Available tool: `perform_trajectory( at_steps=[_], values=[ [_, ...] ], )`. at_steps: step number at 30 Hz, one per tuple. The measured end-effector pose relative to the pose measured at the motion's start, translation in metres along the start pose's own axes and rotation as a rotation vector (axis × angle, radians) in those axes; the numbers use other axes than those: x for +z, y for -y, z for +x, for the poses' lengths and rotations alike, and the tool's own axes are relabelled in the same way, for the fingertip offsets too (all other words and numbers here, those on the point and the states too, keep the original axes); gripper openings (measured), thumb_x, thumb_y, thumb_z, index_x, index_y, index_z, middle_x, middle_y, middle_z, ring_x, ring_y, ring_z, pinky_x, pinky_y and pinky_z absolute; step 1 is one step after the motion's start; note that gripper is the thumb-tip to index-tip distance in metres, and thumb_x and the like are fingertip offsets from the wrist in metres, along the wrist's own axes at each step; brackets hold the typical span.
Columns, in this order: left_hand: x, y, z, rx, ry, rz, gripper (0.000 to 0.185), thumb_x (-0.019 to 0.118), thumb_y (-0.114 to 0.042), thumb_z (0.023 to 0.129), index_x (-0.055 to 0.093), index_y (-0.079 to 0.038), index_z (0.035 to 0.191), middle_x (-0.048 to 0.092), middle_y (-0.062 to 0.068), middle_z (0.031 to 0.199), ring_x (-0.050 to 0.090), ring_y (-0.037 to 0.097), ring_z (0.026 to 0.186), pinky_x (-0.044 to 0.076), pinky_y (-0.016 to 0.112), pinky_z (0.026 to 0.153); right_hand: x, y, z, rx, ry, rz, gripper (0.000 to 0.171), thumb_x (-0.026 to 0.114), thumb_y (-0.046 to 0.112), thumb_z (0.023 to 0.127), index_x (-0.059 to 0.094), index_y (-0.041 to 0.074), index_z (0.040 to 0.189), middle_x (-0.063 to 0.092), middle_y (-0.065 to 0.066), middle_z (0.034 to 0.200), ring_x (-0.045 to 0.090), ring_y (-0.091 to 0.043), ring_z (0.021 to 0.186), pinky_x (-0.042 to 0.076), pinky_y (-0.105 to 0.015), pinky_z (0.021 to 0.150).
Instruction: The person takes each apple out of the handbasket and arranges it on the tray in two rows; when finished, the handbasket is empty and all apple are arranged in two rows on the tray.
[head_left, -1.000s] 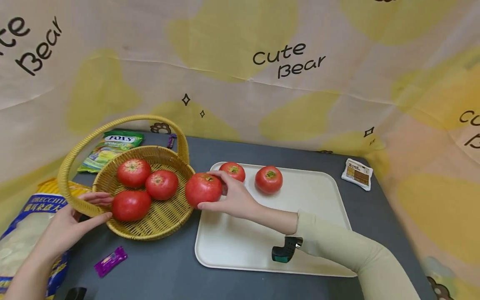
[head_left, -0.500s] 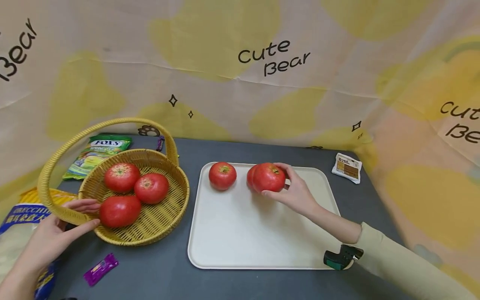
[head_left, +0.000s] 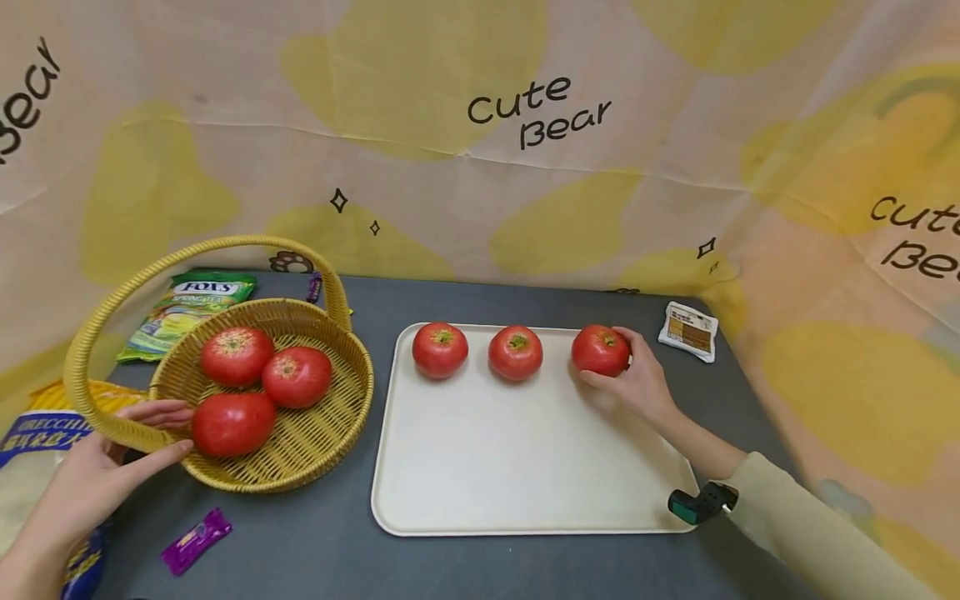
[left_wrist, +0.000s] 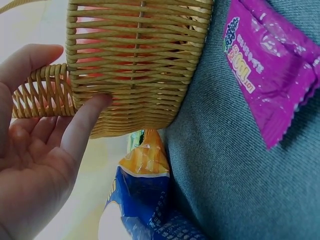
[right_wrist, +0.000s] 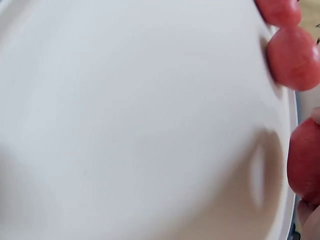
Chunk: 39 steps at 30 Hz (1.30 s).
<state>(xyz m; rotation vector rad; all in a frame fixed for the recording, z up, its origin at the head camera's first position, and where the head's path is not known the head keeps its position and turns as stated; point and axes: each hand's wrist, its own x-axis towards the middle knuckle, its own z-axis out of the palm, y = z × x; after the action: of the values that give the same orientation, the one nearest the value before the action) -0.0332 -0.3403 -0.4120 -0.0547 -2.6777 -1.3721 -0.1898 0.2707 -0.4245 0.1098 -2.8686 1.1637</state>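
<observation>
My right hand (head_left: pixel 643 385) grips a red tomato (head_left: pixel 600 350) over the back right part of the white tray (head_left: pixel 510 467). In the right wrist view this held tomato (right_wrist: pixel 304 160) shows at the right edge, with its shadow on the tray. Two other tomatoes, one at the left (head_left: pixel 440 351) and one in the middle (head_left: pixel 515 353), sit along the tray's back. My left hand (head_left: pixel 97 471) holds the wicker basket (head_left: pixel 318 429) at the foot of its handle (left_wrist: pixel 47 95), fingers behind it and thumb forward. Three tomatoes (head_left: pixel 234 423) lie in the basket.
A purple candy packet (head_left: pixel 197 542) lies in front of the basket. Behind the basket is a green candy bag (head_left: pixel 191 302); a blue and yellow pasta bag (head_left: pixel 45 442) stands at its left. A small white and brown packet (head_left: pixel 688 331) lies beyond the tray's right corner.
My right hand has carried the tomato from the basket's right rim, past the two tomatoes on the tray, to the back right. The left hand keeps its hold; the view has shifted rightward.
</observation>
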Motion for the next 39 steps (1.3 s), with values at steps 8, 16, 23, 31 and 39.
perform_trajectory(
  at_steps=[8,16,23,31,39],
  values=[
    [0.000,-0.001,0.000,-0.015,0.000,0.005,0.046,0.070,-0.006,0.089,0.054,-0.008,0.132,0.062,-0.027,0.107,0.049,-0.015,0.103,0.026,0.003,0.083,0.007,-0.019,0.006,-0.013,-0.007,-0.046,0.089,0.086,0.028,0.074,0.034,0.003,0.141,0.043,-0.020,0.136,0.043,-0.039,0.123,0.045,-0.059,0.093],
    [0.000,0.000,-0.001,-0.010,-0.004,-0.006,0.045,0.070,-0.005,0.089,0.054,-0.008,0.132,0.062,-0.026,0.108,0.049,-0.015,0.104,0.026,0.004,0.083,0.010,-0.021,0.007,-0.013,0.002,-0.035,0.091,0.086,0.029,0.074,0.032,0.002,0.142,0.041,-0.020,0.138,0.041,-0.039,0.124,0.044,-0.059,0.093],
    [0.000,-0.002,0.000,-0.024,-0.008,0.015,0.045,0.070,-0.008,0.090,0.054,-0.008,0.132,0.060,-0.028,0.107,0.047,-0.016,0.104,0.026,0.003,0.082,0.004,-0.013,0.008,-0.030,0.013,-0.054,0.091,0.083,0.034,0.076,0.032,0.002,0.144,0.041,-0.021,0.138,0.036,-0.040,0.127,0.045,-0.059,0.092],
    [-0.001,-0.001,0.000,-0.054,-0.012,0.043,0.046,0.071,-0.014,0.090,0.053,-0.006,0.132,0.060,-0.028,0.106,0.047,-0.016,0.103,0.025,0.002,0.081,0.001,0.027,0.015,-0.224,-0.044,-0.050,0.057,0.079,0.027,0.082,0.054,0.009,0.131,0.051,-0.012,0.134,0.035,-0.033,0.128,0.045,-0.058,0.091],
    [-0.002,-0.001,-0.001,-0.075,-0.001,0.026,0.047,0.070,-0.015,0.091,0.052,-0.008,0.133,0.059,-0.030,0.107,0.046,-0.016,0.104,0.024,0.002,0.082,0.038,0.100,0.024,-0.376,0.103,0.121,0.030,0.075,0.015,0.086,0.067,0.012,0.114,0.060,0.000,0.121,0.052,-0.020,0.115,0.048,-0.043,0.093]
  ],
)
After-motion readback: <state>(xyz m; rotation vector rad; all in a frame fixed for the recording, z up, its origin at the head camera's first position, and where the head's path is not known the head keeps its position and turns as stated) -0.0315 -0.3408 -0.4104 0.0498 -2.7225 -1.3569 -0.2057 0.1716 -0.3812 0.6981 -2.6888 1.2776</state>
